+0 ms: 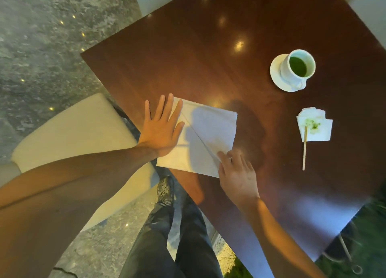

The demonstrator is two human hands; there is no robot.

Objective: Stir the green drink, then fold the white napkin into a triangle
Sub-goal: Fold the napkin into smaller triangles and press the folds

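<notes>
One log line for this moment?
phase: napkin fold | left hand: flat on white napkin | right hand: pressing crease | stir stick: set aside

White napkin (pixel 211 129): lying flat near the counter's (pixel 188 54) edge, showing a diagonal crease. Green drink (pixel 298 66): sitting in a white cup (pixel 292 73) on a saucer (pixel 276 73), well apart.

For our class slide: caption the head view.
Left hand flattens the white napkin while right hand presses its diagonal crease.

Left hand (pixel 160 127) covers the white napkin's (pixel 211 131) near-left corner; the desk (pixel 208 47) runs off the top and right edges (the right hand's (pixel 238 177) fingertips are motion-blurred).
</notes>
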